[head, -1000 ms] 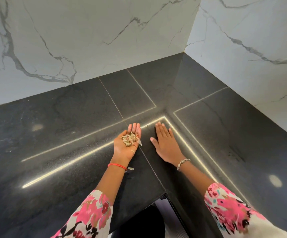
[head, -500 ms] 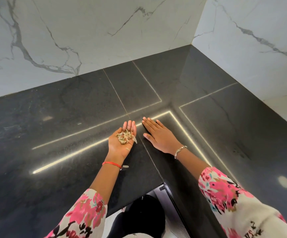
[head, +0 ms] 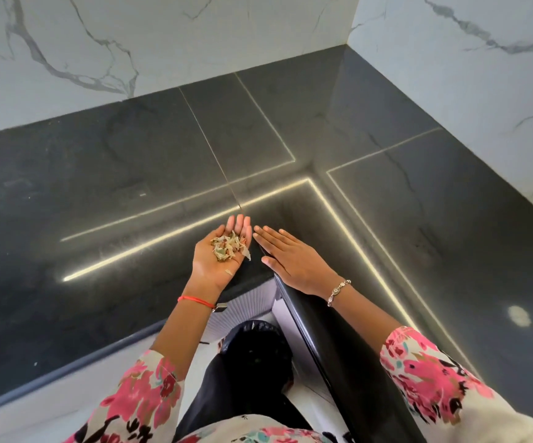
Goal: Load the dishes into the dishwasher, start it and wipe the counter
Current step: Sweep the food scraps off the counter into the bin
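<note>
There are 2 hands, 1 small heap of scraps, 1 dark L-shaped worktop (head: 99, 187) and 2 white marble walls (head: 169, 36) that meet behind the worktop's far corner. The left hand (head: 219, 257) lies palm up just above the worktop's inner corner, released and slightly cupped, its fingers loosely together and pointing away from the person; whether its back touches the worktop cannot be told. The scraps (head: 228, 247), pale green and beige bits, sit in 1 heap in that palm, with 1 loose flake lower on the palm. The right hand (head: 290, 259) lies palm down and flat on the worktop right of the inner corner, released, its 4 straight fingers angled toward the left hand and its fingertips just beside the left hand's fingers, apart from the scraps. Each wrist carries 1 band: a red thread (head: 195, 301) on the left, a chain bracelet (head: 338, 290) on the right. 2 floral sleeves (head: 434, 378) cover the forearms nearer the person.
</note>
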`<state>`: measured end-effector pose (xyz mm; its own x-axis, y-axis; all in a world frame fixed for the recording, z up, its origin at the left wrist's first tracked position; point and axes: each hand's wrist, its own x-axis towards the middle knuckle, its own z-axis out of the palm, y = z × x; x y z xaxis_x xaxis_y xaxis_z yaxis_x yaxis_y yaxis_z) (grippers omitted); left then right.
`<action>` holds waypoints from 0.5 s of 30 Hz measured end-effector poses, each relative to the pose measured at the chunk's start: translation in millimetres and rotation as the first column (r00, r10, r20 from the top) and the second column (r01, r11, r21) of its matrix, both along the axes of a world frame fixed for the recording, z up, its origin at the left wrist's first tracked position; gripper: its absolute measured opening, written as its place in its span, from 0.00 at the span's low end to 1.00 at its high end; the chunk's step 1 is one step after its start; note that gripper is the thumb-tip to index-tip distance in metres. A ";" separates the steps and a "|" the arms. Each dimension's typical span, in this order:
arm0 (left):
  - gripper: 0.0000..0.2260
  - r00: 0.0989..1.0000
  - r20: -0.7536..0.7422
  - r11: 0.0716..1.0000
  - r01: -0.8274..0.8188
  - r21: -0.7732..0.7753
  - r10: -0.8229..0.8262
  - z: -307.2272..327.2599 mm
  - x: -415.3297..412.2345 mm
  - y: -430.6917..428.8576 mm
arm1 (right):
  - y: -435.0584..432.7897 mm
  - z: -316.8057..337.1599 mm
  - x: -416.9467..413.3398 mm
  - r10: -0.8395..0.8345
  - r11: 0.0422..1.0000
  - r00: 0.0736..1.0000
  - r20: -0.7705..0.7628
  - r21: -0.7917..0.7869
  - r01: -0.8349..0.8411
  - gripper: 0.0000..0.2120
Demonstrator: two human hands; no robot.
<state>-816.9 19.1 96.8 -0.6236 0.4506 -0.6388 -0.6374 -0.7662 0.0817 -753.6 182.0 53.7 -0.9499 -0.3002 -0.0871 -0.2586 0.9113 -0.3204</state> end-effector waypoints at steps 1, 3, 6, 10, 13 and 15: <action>0.14 1.000 0.002 1.000 0.006 0.001 -0.006 1.8 9.4 -0.4 | 0.2 -0.9 5.2 0.002 1.000 1.000 -0.004 -0.006 -0.002 0.32; 0.14 1.000 0.002 1.000 0.026 -0.016 -0.026 -0.8 29.2 -2.1 | 0.8 -1.2 16.7 0.013 0.999 1.000 -0.011 -0.041 -0.013 0.29; 0.09 0.989 -0.027 0.987 0.146 -0.062 -0.148 -5.0 60.5 -6.6 | 5.0 2.3 32.5 -0.060 0.958 0.998 0.034 -0.280 0.067 0.23; 0.09 0.966 0.047 0.959 0.257 -0.117 -0.253 -32.5 88.8 -13.4 | 6.6 4.7 43.0 -0.279 0.856 0.959 0.043 -0.442 0.269 0.21; 0.17 0.950 0.136 0.943 0.299 -0.147 -0.280 -61.2 90.9 -16.6 | -3.0 0.2 37.5 -0.367 0.901 0.930 0.012 -0.243 0.359 0.22; 0.17 0.932 0.169 0.922 0.348 -0.172 -0.320 -72.7 88.2 -16.3 | -13.1 -2.9 34.2 -0.400 0.914 0.916 -0.026 -0.091 0.396 0.26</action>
